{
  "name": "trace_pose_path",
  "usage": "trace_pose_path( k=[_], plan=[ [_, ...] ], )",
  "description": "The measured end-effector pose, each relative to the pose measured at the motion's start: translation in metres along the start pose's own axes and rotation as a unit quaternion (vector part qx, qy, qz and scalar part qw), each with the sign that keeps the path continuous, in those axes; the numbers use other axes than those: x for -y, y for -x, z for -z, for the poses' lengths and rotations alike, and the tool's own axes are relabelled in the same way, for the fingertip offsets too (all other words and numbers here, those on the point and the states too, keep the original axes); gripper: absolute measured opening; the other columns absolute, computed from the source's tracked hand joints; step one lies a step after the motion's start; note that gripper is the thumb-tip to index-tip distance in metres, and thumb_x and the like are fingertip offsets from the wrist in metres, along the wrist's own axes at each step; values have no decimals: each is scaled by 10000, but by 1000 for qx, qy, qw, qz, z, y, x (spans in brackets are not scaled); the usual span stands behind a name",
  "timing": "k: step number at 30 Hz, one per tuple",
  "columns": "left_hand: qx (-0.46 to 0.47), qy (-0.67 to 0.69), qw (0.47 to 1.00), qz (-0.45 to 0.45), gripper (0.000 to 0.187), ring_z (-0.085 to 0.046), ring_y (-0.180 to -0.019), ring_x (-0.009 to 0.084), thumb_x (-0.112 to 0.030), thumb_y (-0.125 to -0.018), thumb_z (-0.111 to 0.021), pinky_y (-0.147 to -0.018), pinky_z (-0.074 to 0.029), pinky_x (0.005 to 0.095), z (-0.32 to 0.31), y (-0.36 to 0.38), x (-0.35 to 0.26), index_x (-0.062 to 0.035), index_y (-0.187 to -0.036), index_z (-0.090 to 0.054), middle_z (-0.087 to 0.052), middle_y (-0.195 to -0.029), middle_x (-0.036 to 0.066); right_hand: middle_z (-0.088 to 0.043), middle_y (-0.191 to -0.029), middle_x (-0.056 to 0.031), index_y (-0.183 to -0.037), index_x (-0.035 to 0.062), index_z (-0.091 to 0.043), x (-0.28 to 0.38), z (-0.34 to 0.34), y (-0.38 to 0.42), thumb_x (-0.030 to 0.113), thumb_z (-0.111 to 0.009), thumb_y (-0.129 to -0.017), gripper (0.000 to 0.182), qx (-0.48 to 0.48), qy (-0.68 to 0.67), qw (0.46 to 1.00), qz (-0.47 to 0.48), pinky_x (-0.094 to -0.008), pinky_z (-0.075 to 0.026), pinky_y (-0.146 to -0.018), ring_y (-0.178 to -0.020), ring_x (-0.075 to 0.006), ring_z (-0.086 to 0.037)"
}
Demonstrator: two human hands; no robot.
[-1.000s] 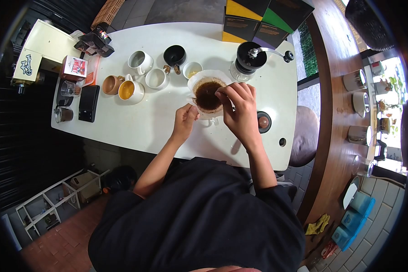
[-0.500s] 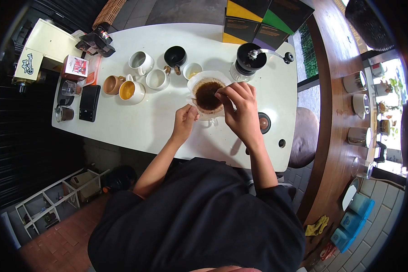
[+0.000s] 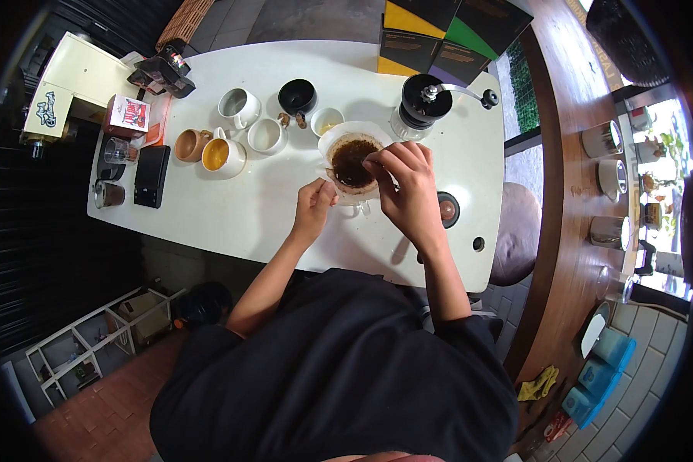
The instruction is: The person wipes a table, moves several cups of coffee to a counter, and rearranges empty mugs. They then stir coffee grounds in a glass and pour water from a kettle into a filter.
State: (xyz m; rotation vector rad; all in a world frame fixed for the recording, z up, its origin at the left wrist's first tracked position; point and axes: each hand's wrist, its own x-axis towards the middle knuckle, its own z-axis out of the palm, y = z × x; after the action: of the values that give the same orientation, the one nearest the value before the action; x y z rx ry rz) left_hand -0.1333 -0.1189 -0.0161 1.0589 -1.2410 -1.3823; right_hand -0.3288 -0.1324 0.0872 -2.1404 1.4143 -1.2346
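Note:
A coffee dripper with a white paper filter (image 3: 332, 139) stands in front of me, with dark wet coffee (image 3: 352, 162) inside and grounds clinging to the paper. Below it, a clear glass handle shows. My left hand (image 3: 314, 206) is closed at the dripper's near left side, its fingertips against the edge. Over the right part of the filter, my right hand (image 3: 406, 179) is closed in a pinch, fingertips at the coffee. Whatever it pinches is hidden behind the fingers. Just behind the filter sits a small white cup (image 3: 327, 121) with some yellowish content.
A hand grinder (image 3: 423, 100) stands at the back right, near dark boxes (image 3: 412, 48). Several cups, among them a black cup (image 3: 297, 95) and a yellow-lined mug (image 3: 222, 156), stand left of the dripper. A black scale (image 3: 152, 176) lies farther left. A round dark object (image 3: 449, 209) is right of my wrist.
The coffee surface has shifted, with more dark grounds and a shiny patch showing in the filter. My right fingertips have moved very slightly; my left hand stays in place.

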Motion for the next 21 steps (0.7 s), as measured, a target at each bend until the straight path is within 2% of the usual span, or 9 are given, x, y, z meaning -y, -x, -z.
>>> trace_pose_path(
  k=[11, 14, 16, 18, 21],
  plan=[
    [8, 2, 1000, 4, 394, -471, -711, 69, -324, -1072, -508, -684, -403, 258, 3, -1, 5, -20, -828, -559, -534, -739, -8, -626, -855, -77, -923, 41, -671, 0, 0, -1, 34, -714, -836, 97, 19, -9, 1000, -8, -413, -417, -914, -893, -282, -575],
    [11, 2, 1000, -1, 392, -469, -709, 70, -323, -1072, -508, -683, -402, 258, 3, -1, 5, -20, -827, -557, -531, -737, -9, -627, -857, -78, -929, 41, -673, -1, -1, -1, 32, -712, -838, 99, -9, 4, 1000, 9, -414, -417, -915, -886, -283, -572],
    [12, 3, 1000, -4, 391, -468, -708, 70, -321, -1072, -508, -682, -402, 259, 5, -1, 8, -20, -827, -556, -529, -737, -10, -628, -859, -78, -933, 42, -676, 0, 1, -1, 29, -710, -839, 100, 22, 1, 1000, -7, -413, -417, -915, -882, -283, -570],
    [23, -41, 999, -5, 418, -605, -738, 97, -380, -1071, -488, -733, -529, 282, 10, -2, 13, -29, -869, -589, -604, -795, 7, -628, -859, -79, -934, 42, -677, 0, 0, -2, 30, -709, -840, 101, 12, -6, 1000, -6, -413, -416, -916, -882, -283, -571],
    [29, -43, 999, -11, 416, -605, -742, 96, -378, -1071, -487, -734, -527, 280, 12, -2, 16, -27, -873, -595, -611, -800, 8, -628, -857, -79, -938, 43, -679, 1, 1, -2, 30, -709, -841, 103, 3, 1, 1000, 1, -412, -415, -915, -880, -282, -573]
  ],
)
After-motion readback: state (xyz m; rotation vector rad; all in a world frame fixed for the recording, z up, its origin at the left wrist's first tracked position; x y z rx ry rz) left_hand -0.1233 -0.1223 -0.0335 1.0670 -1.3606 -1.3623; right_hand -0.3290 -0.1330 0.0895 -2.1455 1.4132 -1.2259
